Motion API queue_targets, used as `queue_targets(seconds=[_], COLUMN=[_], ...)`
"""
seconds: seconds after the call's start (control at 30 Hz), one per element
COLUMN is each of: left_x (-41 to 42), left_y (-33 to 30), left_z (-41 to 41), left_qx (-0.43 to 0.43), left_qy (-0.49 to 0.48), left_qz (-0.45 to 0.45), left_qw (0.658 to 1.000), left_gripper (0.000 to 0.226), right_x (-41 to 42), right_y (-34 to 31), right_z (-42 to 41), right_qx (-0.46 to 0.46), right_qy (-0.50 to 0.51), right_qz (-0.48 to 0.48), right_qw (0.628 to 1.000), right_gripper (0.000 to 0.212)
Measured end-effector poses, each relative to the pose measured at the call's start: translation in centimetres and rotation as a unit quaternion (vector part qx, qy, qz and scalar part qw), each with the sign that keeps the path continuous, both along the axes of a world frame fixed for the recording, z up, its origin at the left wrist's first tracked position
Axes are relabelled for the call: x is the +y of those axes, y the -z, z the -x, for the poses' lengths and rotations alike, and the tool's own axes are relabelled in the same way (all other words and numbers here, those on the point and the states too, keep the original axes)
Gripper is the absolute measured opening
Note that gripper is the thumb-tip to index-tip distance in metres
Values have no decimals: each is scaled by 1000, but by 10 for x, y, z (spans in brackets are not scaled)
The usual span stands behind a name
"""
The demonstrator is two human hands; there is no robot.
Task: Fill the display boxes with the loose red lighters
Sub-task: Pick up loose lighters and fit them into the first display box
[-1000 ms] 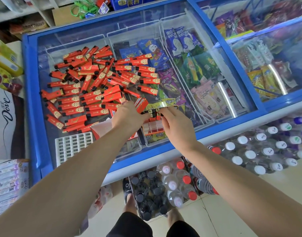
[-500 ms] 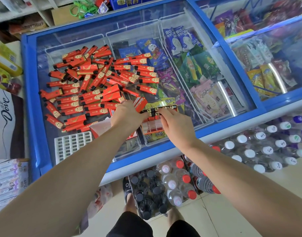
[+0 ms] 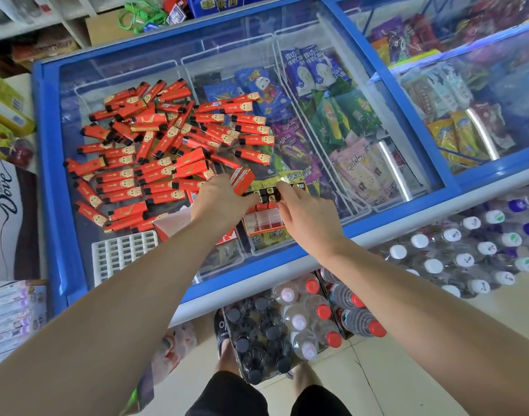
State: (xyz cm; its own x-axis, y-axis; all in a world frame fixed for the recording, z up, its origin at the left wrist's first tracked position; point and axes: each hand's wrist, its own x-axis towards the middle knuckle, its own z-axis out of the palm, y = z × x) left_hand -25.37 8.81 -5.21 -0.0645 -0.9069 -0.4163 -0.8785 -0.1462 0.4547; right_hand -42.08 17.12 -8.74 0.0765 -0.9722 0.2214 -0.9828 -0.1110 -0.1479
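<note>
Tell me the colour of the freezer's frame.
Blue; the freezer frame shows best in the head view.

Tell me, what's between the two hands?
In the head view, black-topped lighters standing in the display box sit between the left hand and right hand.

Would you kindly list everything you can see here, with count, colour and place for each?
Loose lighters: dozens, red with black ends, heaped on the freezer lid at left.
Display box: one, red with a clear divided tray, near the lid's front edge; a few lighters stand in its far row.
Grid tray: one, white, on the lid at front left.
Freezer: one, blue frame with glass lid, ice-cream packets inside.
Bottles: many, red, white and dark caps, packed on the floor in front.
Left hand: grips several red lighters beside the box.
Right hand: fingers on the lighters standing in the box.
</note>
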Motion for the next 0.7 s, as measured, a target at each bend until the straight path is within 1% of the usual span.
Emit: queue_targets(seconds=[0.07, 0.13, 0.17, 0.2, 0.23, 0.27, 0.3, 0.33, 0.37, 0.4, 0.47, 0.53, 0.63, 0.7], left_x=[-1, -1, -2, -2, -2, -3, -3, -4, -4, -5, -3, -1, 1, 1], left_y=[-2, -7, -9, -11, -15, -19, -22, -24, -26, -27, -30, -30, -29, -27], left_z=[1, 4, 6, 8, 11, 15, 18, 21, 24, 26, 32, 35, 35, 33], left_qx=[19, 58, 99, 148, 198, 240, 276, 305, 330, 352, 378, 381, 344, 311], left_qy=[-12, -26, -38, -53, -68, -84, -101, -121, -136, -145, -136, -119, -97, -84], left_qz=[8, 9, -1, -14, -32, -50, -68, -87, -106, -125, -148, -143, -100, -73], left_qw=[1000, 998, 994, 988, 977, 966, 953, 941, 928, 916, 904, 906, 928, 944], left_gripper=[43, 43, 43, 42, 38, 31, 25, 21, 20, 20, 21, 24, 20, 19], right_x=[-1, -1, -1, -1, -3, -4, -4, -6, -7, -8, -9, -9, -7, -4], right_y=[1, 1, -1, -4, -10, -17, -25, -31, -36, -38, -40, -39, -38, -34], right_z=[2, 4, 3, 3, 2, 1, 0, 0, 0, 0, -2, 0, 12, 24], right_qx=[-33, -92, -141, -220, -334, -462, -566, -630, -657, -661, -645, -624, -560, -483], right_qy=[6, 19, 39, 70, 111, 146, 165, 162, 143, 120, 92, 84, 69, 58], right_qz=[31, 22, 6, -18, -47, -83, -119, -158, -198, -233, -262, -244, -210, -194], right_qw=[999, 995, 989, 973, 935, 871, 799, 743, 714, 703, 712, 737, 798, 852], right_gripper=[10, 6, 7, 9, 13, 16, 20, 24, 30, 36, 45, 48, 58, 61])
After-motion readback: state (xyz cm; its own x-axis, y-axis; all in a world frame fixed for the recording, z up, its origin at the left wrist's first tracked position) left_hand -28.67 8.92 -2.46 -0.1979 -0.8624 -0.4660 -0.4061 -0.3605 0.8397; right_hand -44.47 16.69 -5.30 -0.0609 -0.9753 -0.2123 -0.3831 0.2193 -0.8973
